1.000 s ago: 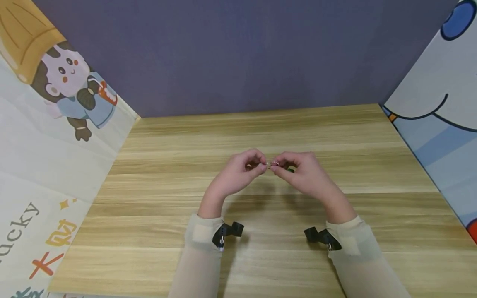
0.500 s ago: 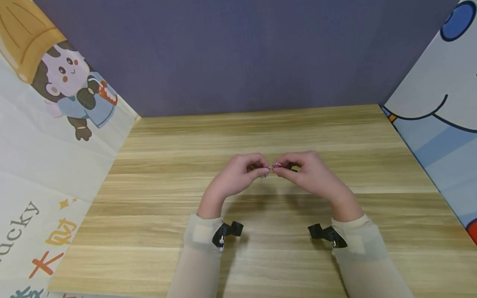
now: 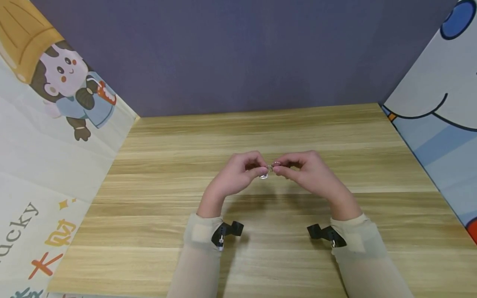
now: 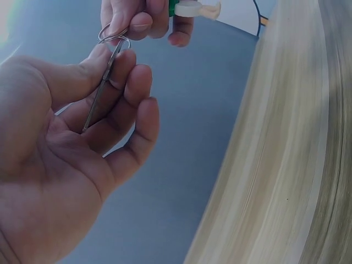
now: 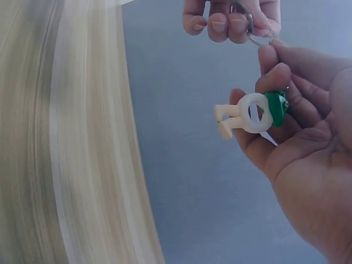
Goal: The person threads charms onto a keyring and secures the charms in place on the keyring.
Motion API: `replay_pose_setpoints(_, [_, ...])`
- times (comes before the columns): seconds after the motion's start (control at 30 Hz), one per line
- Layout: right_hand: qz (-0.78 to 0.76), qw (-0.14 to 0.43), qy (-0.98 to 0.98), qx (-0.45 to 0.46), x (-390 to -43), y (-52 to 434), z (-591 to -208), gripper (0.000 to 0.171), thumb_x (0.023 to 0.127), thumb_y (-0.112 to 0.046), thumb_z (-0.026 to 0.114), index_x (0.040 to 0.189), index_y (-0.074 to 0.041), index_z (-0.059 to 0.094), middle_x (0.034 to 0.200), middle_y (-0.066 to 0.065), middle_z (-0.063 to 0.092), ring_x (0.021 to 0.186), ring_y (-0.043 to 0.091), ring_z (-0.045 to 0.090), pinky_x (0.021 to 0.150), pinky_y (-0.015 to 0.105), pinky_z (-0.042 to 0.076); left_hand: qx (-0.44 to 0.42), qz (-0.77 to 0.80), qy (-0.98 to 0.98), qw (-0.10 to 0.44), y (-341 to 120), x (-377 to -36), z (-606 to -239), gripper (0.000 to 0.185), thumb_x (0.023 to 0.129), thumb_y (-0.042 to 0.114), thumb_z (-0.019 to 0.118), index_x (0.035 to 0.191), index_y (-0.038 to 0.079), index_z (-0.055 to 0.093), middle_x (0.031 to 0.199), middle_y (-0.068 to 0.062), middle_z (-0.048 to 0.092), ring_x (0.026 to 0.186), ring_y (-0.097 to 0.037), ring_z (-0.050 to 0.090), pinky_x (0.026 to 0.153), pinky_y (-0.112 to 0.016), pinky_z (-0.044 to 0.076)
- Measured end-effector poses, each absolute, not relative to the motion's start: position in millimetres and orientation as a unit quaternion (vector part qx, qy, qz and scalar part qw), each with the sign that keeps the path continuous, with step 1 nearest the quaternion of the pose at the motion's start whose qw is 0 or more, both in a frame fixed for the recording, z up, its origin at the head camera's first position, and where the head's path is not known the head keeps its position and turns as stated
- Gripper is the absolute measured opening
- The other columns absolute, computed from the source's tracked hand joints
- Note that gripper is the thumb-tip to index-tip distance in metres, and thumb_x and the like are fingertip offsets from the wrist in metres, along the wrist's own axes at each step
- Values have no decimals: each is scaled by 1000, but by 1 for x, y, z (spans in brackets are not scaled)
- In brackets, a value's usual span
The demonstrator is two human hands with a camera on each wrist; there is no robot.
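Observation:
Above the wooden table (image 3: 261, 265), my two hands meet fingertip to fingertip. My left hand (image 3: 257, 169) pinches a thin silvery metal piece (image 4: 102, 91) between thumb and forefinger (image 4: 125, 61); it lies across the fingers. My right hand (image 3: 283, 167) pinches a small metal ring (image 5: 259, 36) against that piece. A white and green toy charm (image 5: 250, 113) hangs from the ring over the right palm (image 5: 308, 148). In the head view, only a silvery glint of the ring (image 3: 268, 168) shows between the hands.
A purple wall (image 3: 242, 54) closes the back of the table. A cartoon-printed panel (image 3: 56, 124) stands along the left side. Another panel (image 3: 439, 124) runs along the right. Black wrist cameras (image 3: 227, 231) sit on both sleeves.
Both hands stay joined at the ring and have sunk slightly. A silvery bit now shows just under my left fingertips.

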State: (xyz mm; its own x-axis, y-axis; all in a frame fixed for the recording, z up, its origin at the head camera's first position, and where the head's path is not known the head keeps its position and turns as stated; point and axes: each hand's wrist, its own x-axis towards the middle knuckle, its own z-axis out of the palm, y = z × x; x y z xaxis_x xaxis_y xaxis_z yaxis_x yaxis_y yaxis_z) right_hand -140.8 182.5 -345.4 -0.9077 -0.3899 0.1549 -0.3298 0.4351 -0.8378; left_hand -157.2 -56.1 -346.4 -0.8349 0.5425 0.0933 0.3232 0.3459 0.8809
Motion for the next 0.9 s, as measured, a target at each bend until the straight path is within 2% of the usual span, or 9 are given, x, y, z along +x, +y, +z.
replay_pose_setpoints(0.3, [-513, 23, 836, -192, -139, 181, -346, 14, 102, -17, 74, 109, -8, 81, 97, 9, 81, 79, 12, 70, 68, 26, 57, 252, 547, 791, 108, -55, -156, -348, 6, 105, 10, 67, 99, 10, 71, 97, -6, 74, 88, -23, 69, 76, -29, 53])
replay_pose_setpoints(0.53, [-531, 12, 830, -169, -138, 179, -348, 15, 102, -19, 75, 109, -7, 81, 96, 11, 80, 77, 12, 68, 68, 26, 57, 236, 569, 780, 109, -54, -157, -350, 5, 105, 9, 68, 101, 7, 70, 98, -10, 75, 98, -45, 70, 81, -43, 58])
replay_pose_setpoints(0.7, [-540, 3, 827, -155, -137, 177, -350, 16, 101, -20, 76, 109, -7, 81, 94, 12, 78, 76, 14, 67, 67, 26, 56, 224, 590, 768, 110, -52, -156, -350, 5, 104, 6, 67, 102, 3, 70, 99, -13, 75, 97, -39, 73, 85, -40, 62])
replay_pose_setpoints(0.8, [-543, 1, 826, -152, -137, 176, -351, 16, 101, -20, 76, 109, -7, 81, 93, 13, 77, 75, 15, 67, 67, 26, 56, 218, 604, 759, 108, -52, -155, -350, 5, 104, 5, 67, 102, 1, 70, 101, -15, 75, 97, -36, 73, 90, -48, 63])
replay_pose_setpoints(0.9, [-545, -1, 825, -150, -137, 175, -352, 16, 101, -20, 76, 110, -7, 81, 92, 14, 76, 75, 15, 67, 67, 26, 56, 213, 614, 753, 108, -51, -155, -351, 5, 103, 5, 68, 103, 1, 70, 102, -16, 75, 99, -42, 73, 91, -56, 62])
